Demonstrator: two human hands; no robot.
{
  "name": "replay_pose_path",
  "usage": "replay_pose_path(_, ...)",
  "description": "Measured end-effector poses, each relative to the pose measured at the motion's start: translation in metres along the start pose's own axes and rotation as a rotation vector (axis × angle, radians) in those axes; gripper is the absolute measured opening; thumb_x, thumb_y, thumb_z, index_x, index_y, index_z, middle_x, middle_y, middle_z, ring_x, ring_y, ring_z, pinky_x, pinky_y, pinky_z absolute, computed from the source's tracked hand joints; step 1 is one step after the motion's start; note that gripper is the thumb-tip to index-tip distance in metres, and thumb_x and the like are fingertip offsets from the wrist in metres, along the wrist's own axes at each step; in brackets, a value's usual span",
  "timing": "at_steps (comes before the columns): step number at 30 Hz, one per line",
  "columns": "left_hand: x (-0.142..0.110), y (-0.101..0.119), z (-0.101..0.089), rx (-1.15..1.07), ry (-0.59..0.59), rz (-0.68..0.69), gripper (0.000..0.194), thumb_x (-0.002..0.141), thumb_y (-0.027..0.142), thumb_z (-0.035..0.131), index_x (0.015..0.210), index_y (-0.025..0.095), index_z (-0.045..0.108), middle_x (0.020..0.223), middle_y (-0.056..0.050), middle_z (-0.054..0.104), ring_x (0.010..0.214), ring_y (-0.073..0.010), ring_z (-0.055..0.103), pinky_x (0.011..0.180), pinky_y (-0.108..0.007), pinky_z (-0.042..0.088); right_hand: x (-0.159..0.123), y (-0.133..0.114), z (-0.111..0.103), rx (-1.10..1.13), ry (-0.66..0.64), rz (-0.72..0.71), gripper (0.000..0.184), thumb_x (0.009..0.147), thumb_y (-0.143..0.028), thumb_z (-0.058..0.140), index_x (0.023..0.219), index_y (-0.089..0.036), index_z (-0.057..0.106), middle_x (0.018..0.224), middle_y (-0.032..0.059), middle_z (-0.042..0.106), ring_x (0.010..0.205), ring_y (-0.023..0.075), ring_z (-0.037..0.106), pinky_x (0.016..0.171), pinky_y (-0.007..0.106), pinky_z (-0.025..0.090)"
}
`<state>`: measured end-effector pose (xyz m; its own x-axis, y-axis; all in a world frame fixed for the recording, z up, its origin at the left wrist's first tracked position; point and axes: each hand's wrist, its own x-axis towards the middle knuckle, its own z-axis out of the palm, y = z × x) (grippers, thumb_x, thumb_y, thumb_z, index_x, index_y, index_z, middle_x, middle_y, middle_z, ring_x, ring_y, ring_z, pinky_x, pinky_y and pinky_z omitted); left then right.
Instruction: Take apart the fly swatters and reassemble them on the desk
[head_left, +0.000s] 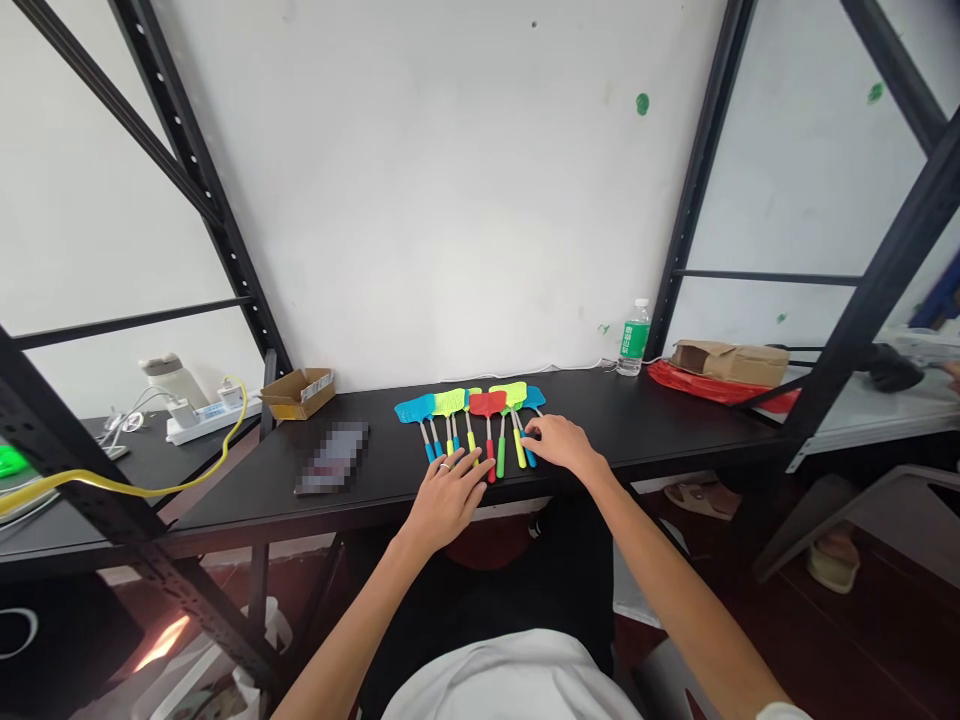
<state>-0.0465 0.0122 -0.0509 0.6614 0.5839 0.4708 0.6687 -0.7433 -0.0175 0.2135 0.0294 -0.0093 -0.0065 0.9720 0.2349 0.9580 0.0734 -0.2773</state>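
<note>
Several small fly swatters (471, 412) with blue, yellow and red heads lie side by side on the black table (645, 425), handles pointing toward me. My left hand (448, 492) rests flat on the table edge with fingers stretched out, touching the handle ends on the left; a ring shows on one finger. My right hand (559, 441) lies over the handle ends on the right, by the blue handle (529, 455), with its fingers curled down onto it. Neither hand has lifted a swatter.
A dark phone (334, 459) lies left of the swatters, with an open cardboard box (298, 393) behind it. A water bottle (634, 339) stands by the wall. A cardboard box on red bags (731, 364) sits at right. Black shelf posts (701, 180) flank the table. A power strip (210, 415) sits far left.
</note>
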Motion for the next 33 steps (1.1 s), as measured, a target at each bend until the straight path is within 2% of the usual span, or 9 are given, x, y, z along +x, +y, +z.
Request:
replay_pose_path(5, 0.0, -0.003, 0.001, 0.0, 0.015, -0.047, 0.043, 0.102, 0.04, 0.034, 0.142, 0.036, 0.05, 0.146, -0.004, 0.052, 0.136, -0.0273, 0.045, 0.112, -0.048, 0.032, 0.003, 0.013, 0.0, 0.013, 0.058, 0.04, 0.04, 0.088, -0.045, 0.056, 0.119, -0.022, 0.066, 0.119, 0.012, 0.065, 0.109, 0.0287, 0.061, 0.082, 0.033, 0.046)
replay_pose_path(8, -0.001, -0.004, 0.002, 0.016, 0.027, -0.091, 0.043, 0.101, 0.044, 0.036, 0.14, 0.035, 0.051, 0.147, -0.006, 0.05, 0.138, -0.031, 0.041, 0.113, -0.054, 0.029, 0.004, 0.017, 0.001, 0.036, 0.055, 0.049, 0.044, 0.089, -0.045, 0.054, 0.123, -0.018, 0.064, 0.12, 0.0141, 0.065, 0.109, 0.0296, 0.061, 0.083, 0.034, 0.046)
replay_pose_path(12, -0.002, -0.005, 0.005, 0.027, 0.012, -0.149, 0.045, 0.1, 0.049, 0.037, 0.141, 0.037, 0.049, 0.152, -0.006, 0.044, 0.143, -0.0369, 0.032, 0.111, -0.066, 0.025, 0.005, 0.011, 0.006, 0.109, 0.034, -0.058, 0.041, 0.089, -0.042, 0.055, 0.123, -0.021, 0.064, 0.118, 0.0108, 0.067, 0.107, 0.0277, 0.063, 0.086, 0.032, 0.046)
replay_pose_path(17, -0.002, -0.006, 0.007, 0.027, -0.002, -0.142, 0.046, 0.1, 0.048, 0.037, 0.143, 0.038, 0.047, 0.152, -0.006, 0.045, 0.142, -0.0375, 0.033, 0.11, -0.065, 0.027, 0.003, -0.009, 0.02, 0.159, 0.063, -0.171, 0.036, 0.092, -0.036, 0.051, 0.121, -0.021, 0.067, 0.12, 0.0099, 0.068, 0.111, 0.0259, 0.063, 0.094, 0.033, 0.045)
replay_pose_path(22, -0.002, -0.005, 0.007, 0.054, 0.001, -0.126, 0.048, 0.1, 0.048, 0.036, 0.148, 0.041, 0.041, 0.152, -0.006, 0.045, 0.142, -0.0379, 0.034, 0.11, -0.065, 0.028, -0.001, -0.024, 0.028, 0.242, 0.087, -0.302, 0.034, 0.093, -0.037, 0.052, 0.118, -0.021, 0.068, 0.119, 0.0091, 0.068, 0.11, 0.025, 0.063, 0.095, 0.034, 0.046)
replay_pose_path(28, -0.003, -0.004, 0.003, 0.065, -0.022, -0.092, 0.052, 0.1, 0.051, 0.037, 0.151, 0.044, 0.034, 0.155, -0.004, 0.041, 0.143, -0.0373, 0.033, 0.111, -0.064, 0.028, -0.003, -0.028, 0.029, 0.423, 0.048, -0.42, 0.033, 0.094, -0.039, 0.051, 0.117, -0.023, 0.069, 0.121, 0.0077, 0.068, 0.109, 0.0244, 0.063, 0.095, 0.036, 0.047)
replay_pose_path(31, -0.002, -0.003, 0.003, 0.067, -0.024, -0.099, 0.057, 0.098, 0.056, 0.038, 0.153, 0.043, 0.029, 0.158, -0.003, 0.036, 0.143, -0.0384, 0.033, 0.11, -0.066, 0.028, -0.004, -0.028, 0.029, 0.54, 0.005, -0.459, 0.033, 0.095, -0.036, 0.05, 0.121, -0.026, 0.068, 0.126, 0.0061, 0.066, 0.109, 0.0226, 0.063, 0.092, 0.034, 0.049)
replay_pose_path(33, -0.001, -0.002, 0.004, 0.073, -0.022, -0.104, 0.056, 0.098, 0.057, 0.037, 0.152, 0.043, 0.031, 0.158, -0.003, 0.035, 0.142, -0.0386, 0.034, 0.11, -0.067, 0.028, -0.005, -0.03, 0.03, 0.567, -0.007, -0.491, 0.032, 0.095, -0.032, 0.049, 0.12, -0.027, 0.068, 0.126, 0.0055, 0.066, 0.109, 0.0215, 0.063, 0.089, 0.032, 0.05)
